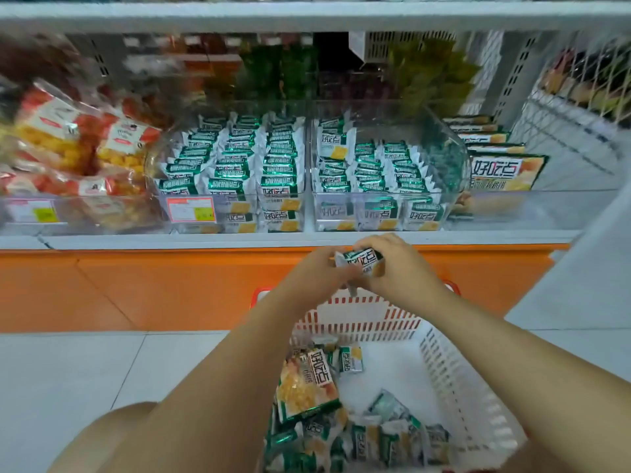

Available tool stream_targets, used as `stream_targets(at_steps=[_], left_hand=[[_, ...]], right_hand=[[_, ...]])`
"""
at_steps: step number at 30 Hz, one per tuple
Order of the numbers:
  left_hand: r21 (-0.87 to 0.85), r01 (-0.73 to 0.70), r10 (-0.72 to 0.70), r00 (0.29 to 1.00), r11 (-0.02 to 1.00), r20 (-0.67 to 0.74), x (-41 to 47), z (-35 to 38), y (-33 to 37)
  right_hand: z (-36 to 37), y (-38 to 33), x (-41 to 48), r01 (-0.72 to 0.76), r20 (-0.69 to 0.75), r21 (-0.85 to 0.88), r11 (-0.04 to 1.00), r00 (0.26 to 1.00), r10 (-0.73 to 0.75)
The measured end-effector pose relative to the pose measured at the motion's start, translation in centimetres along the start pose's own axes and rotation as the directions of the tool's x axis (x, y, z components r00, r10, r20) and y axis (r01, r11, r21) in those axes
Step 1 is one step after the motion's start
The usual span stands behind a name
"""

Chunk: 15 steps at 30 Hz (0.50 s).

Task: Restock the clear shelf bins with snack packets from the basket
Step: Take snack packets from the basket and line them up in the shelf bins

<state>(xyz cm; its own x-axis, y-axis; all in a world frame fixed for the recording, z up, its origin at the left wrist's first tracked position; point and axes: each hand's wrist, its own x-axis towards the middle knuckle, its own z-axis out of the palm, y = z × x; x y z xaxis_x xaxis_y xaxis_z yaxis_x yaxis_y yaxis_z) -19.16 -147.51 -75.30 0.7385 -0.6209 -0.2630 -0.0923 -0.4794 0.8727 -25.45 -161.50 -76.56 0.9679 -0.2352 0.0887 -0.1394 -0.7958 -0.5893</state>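
**Light foil packet held in both hands, just short of the bins**

The left hand [319, 271] and the right hand [399, 264] were drawn together, clamped on one small green-and-white packet [363, 262], with fingers curled over its two ends. Whether a second packet lay under it could not be told. The packet hung above the far rim of the basket [461, 380], just in front of the shelf [307, 238] edge and lower than the bins.

The packet looked light, a crinkly and probably slick foil wrapper round a biscuit that would likely crack if squeezed. The safest hold seemed to be a gentle pinch at the crimped end seals or along the long edges, not across the flat face.

The left bin [232, 193] was packed to its rim with three rows of the same packets standing on edge. The right bin [444, 158] held rows at its front and left, with one packet standing tall at the back left. Its back right part was bare, so that looked like the place with room.

The basket, white and slotted with a red rim, stood on the floor [68, 370]. A loose heap of the small packets lay along its near side, a larger snack bag [307, 384] lay on top at the left, and bare bottom showed toward the far right.

Bags of orange and yellow snacks [78, 145] sat left of the bins, and flat yellow packs [505, 170] stood to the right.
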Motion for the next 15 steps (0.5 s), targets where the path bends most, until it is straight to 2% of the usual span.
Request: stream_targets(at_steps=[4, 11, 13, 15], left_hand=[[0.099, -0.118, 0.134, 0.975, 0.988, -0.175, -0.7, -2.7, 2.5], [0.202, -0.285, 0.332, 0.907, 0.937, -0.259, 0.5, -5.3, 3.6], [0.191, -0.317, 0.365, 0.872, 0.929, -0.325, 1.4, -5.6, 3.7], [0.19, -0.301, 0.354, 0.834, 0.935, -0.424, 2.4, -6.2, 3.4]], right_hand=[[-2.6, -3.4, 0.6, 0.091, -0.058, 0.026, 0.996, 0.994, -0.089], [-6.1, -5.4, 3.6, 0.148, -0.084, -0.02, 0.989, 0.985, -0.149], [-6.6, -5.5, 5.1, 0.148, -0.13, -0.015, 0.989, 0.98, -0.149], [-6.9, -4.9, 7.4, 0.124, -0.237, 0.008, 0.992, 0.964, -0.119]])
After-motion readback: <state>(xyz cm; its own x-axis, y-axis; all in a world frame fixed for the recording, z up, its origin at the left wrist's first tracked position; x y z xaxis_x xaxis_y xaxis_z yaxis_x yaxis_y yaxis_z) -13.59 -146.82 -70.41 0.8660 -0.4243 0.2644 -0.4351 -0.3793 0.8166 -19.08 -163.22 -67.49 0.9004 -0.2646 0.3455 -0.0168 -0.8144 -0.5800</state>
